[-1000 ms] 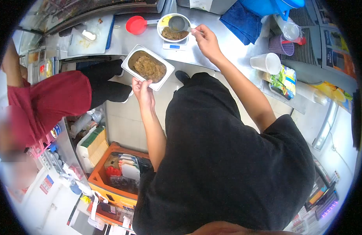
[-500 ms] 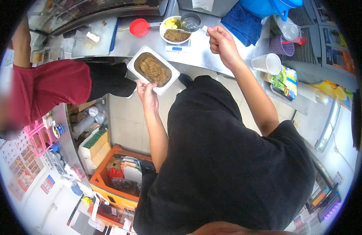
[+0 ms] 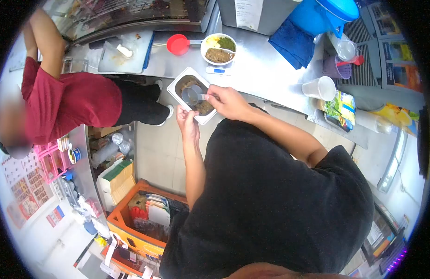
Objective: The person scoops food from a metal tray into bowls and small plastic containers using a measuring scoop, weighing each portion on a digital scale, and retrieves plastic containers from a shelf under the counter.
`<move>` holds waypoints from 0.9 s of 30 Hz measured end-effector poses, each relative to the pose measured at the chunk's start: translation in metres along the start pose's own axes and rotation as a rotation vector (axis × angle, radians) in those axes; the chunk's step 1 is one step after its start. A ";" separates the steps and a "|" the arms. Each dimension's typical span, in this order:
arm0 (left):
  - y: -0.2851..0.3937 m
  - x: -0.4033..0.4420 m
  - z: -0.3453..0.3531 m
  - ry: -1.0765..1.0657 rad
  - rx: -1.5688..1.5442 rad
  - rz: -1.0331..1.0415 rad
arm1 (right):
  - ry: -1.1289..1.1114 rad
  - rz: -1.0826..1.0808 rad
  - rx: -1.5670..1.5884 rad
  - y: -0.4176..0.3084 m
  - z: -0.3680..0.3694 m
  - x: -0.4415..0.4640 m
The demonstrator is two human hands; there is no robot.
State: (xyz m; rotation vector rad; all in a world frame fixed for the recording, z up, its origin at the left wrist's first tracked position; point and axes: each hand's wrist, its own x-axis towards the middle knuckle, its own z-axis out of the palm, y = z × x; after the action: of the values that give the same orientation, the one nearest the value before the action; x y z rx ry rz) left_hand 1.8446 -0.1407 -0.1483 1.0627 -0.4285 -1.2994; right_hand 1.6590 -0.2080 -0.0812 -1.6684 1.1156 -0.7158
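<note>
Counter (image 3: 254, 76), lumpy brn food (image 3: 206, 108), L hand (image 3: 189, 122) pinching wht tub (image 3: 189, 71), R hand (image 3: 228, 102) pinching scoop (image 3: 191, 95)

Blue cloth (image 3: 292, 44) beside blue container (image 3: 323, 17)

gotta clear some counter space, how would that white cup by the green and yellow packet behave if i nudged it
The white cup is probably light for its size, as it looks thin-walled and see-through. Being tall and narrow, it would likely tip at a push, and its round sides could let it roll.
</note>
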 end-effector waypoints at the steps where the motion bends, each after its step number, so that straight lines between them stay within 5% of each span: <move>1: 0.000 0.000 0.001 0.011 0.000 -0.001 | 0.013 -0.034 0.000 -0.002 0.002 0.001; 13: 0.020 0.002 0.003 -0.032 0.188 0.008 | -0.207 -0.173 -0.500 -0.030 0.000 0.059; 27: 0.051 -0.004 0.003 -0.056 0.408 -0.196 | -0.452 -0.095 -0.480 0.004 0.037 0.067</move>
State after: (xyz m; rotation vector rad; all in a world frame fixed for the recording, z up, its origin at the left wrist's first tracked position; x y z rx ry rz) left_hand 1.8695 -0.1430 -0.1039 1.4389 -0.6636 -1.4531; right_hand 1.7163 -0.2550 -0.1006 -2.1609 0.9249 -0.1032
